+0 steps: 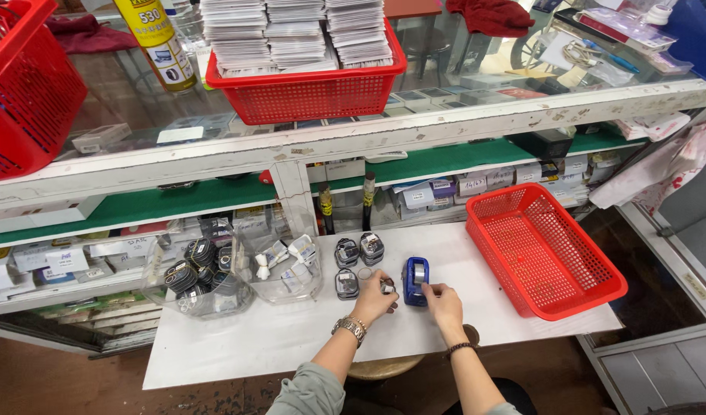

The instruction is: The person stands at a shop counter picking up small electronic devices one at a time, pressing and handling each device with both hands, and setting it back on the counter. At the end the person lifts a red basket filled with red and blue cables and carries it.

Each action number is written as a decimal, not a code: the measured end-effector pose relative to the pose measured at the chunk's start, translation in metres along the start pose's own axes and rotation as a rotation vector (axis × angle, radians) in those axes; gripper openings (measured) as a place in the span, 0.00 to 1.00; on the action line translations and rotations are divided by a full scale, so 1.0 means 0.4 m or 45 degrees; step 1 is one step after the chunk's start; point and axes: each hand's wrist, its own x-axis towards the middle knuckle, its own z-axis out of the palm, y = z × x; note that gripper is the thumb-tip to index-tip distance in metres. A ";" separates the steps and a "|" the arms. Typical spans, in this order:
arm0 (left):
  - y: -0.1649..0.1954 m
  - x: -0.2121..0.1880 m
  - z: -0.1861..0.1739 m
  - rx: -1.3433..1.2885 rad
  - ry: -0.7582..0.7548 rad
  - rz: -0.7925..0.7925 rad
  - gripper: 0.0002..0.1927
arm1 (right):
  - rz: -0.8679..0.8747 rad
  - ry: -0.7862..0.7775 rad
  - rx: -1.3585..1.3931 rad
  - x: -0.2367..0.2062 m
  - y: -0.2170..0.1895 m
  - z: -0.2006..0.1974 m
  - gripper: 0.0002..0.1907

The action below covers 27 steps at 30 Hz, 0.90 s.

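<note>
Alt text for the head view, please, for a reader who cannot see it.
A person's left hand holds a small dark part beside a blue tabletop device that the right hand touches, on a white table. Nearby sit clear bins of parts and an empty red basket.

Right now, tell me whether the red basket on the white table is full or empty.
Empty. The red basket beside the right hand shows only its bare mesh floor and walls, with nothing lying inside. It sits upright on the white table.
</note>
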 end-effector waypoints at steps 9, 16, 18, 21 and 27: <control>-0.012 0.013 0.074 0.665 0.178 0.407 0.13 | 0.340 -0.189 0.023 0.031 -0.036 0.004 0.22; -0.002 -0.011 0.082 0.829 0.190 0.382 0.10 | 0.335 -0.277 0.314 -0.012 -0.029 -0.007 0.21; 0.004 -0.010 0.081 0.803 0.199 0.380 0.10 | 0.364 -0.230 0.414 -0.046 -0.020 -0.004 0.20; 0.005 -0.011 0.080 0.752 0.212 0.371 0.12 | 0.265 -0.121 0.323 -0.075 -0.009 0.007 0.20; -0.004 0.000 0.082 0.674 0.190 0.282 0.11 | 0.248 -0.109 0.392 -0.075 0.008 0.047 0.19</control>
